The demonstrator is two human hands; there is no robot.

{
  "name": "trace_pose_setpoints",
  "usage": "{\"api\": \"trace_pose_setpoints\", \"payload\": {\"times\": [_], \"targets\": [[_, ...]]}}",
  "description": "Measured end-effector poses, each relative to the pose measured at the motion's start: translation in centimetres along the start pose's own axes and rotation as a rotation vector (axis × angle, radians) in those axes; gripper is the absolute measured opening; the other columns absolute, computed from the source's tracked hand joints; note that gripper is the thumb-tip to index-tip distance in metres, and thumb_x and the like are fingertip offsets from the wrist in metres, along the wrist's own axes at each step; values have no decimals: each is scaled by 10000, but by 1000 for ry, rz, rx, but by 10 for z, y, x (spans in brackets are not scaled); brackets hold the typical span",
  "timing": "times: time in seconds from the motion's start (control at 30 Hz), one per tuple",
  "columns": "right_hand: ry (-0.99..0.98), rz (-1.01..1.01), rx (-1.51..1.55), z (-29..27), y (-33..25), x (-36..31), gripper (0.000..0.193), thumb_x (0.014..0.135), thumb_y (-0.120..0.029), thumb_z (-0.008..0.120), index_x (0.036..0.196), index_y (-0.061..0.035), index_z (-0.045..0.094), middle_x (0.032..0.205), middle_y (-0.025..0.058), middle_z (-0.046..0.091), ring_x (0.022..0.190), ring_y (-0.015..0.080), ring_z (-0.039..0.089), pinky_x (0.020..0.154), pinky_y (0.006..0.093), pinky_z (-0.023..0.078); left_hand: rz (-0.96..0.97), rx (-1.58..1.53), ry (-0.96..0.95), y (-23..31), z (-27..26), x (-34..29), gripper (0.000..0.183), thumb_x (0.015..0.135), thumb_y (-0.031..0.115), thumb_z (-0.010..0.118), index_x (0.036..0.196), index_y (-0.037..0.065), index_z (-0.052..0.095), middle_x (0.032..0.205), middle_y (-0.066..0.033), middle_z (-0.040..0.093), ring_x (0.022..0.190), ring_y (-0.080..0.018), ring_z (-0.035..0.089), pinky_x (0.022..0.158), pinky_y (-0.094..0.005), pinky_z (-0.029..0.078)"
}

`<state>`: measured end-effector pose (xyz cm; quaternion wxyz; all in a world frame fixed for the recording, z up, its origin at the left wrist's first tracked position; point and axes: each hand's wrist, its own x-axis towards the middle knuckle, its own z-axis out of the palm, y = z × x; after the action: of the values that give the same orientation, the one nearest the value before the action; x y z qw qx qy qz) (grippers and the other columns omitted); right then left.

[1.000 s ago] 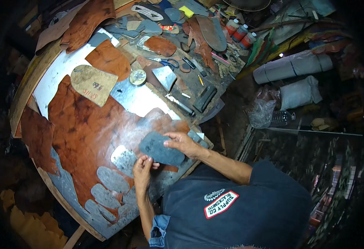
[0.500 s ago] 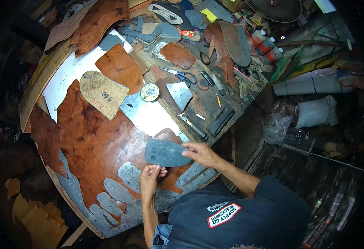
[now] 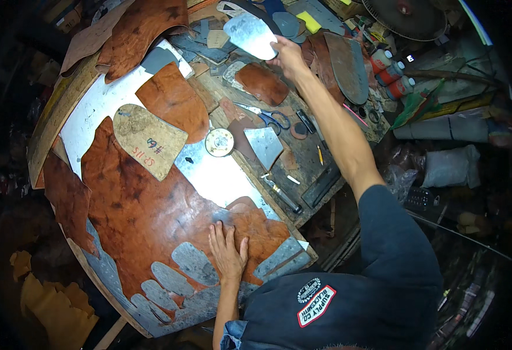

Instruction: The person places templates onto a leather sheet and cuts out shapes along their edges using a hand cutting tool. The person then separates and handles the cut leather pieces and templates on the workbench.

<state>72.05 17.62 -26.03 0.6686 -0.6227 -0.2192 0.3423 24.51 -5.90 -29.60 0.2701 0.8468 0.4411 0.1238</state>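
My right hand (image 3: 287,58), arm stretched far across the bench, grips the edge of a flat, rounded pattern piece (image 3: 250,36) that shines pale in the light. It is held over the scraps at the back. On the brown mottled leather hide (image 3: 145,204) my left hand (image 3: 228,254) lies flat, fingers spread, near the front edge. Rounded grey shapes (image 3: 194,262) line that edge beside it, apparently cut-outs in the hide. A tan pattern board (image 3: 151,140) and a round tape-like disc (image 3: 219,142) rest farther back.
Blue-handled scissors (image 3: 274,119), a brown leather-covered piece (image 3: 262,83) and a pen-like tool (image 3: 282,193) lie on the wooden bench to the right. Several bottles (image 3: 390,73) stand at its far right. Rolled leather (image 3: 145,35) overhangs the back left; a fan (image 3: 405,11) is behind.
My right hand has carried the pattern piece from the near edge up to the far scraps. My left hand has let go of it and now lies flat on the hide.
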Motion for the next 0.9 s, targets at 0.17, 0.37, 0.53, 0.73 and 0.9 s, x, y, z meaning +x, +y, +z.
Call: {"api": "trace_pose_setpoints", "payload": {"times": [0.17,0.37,0.53,0.73,0.9], "targets": [[114,141,-801,-12,66,107,460,866,-307,681,1233,-33,639,1220,204,645,1078,324,647,892,389,524,4,5,-1,-3,5,-2,478,878,247,686,1289,71,518,1504,-219,356,1405,-437,295,1125,-578,250],[177,320,-846,-20,97,138,588,747,-369,809,1187,-7,662,1285,186,620,1191,342,595,1005,387,451,0,-3,-22,-2,7,-1,498,876,269,689,1299,90,497,1513,-213,350,1412,-435,286,1117,-588,249],[167,28,-651,-26,87,139,429,735,-238,810,1071,3,694,1061,188,706,966,292,672,833,388,510,-4,13,-24,-2,7,1,498,878,292,684,1296,95,500,1508,-218,356,1413,-430,290,1118,-589,242],[282,-424,-634,-8,25,114,127,861,-137,633,905,-25,672,889,138,710,851,265,676,762,372,509,-18,7,-28,-5,5,0,490,878,295,683,1289,95,507,1504,-218,363,1415,-428,286,1118,-583,240],[368,-541,-583,-37,8,122,209,903,-115,563,1049,-13,672,985,155,703,973,257,669,812,373,511,-9,-7,-30,-3,5,2,489,871,287,690,1285,95,513,1503,-214,365,1415,-427,285,1119,-581,239]]}}
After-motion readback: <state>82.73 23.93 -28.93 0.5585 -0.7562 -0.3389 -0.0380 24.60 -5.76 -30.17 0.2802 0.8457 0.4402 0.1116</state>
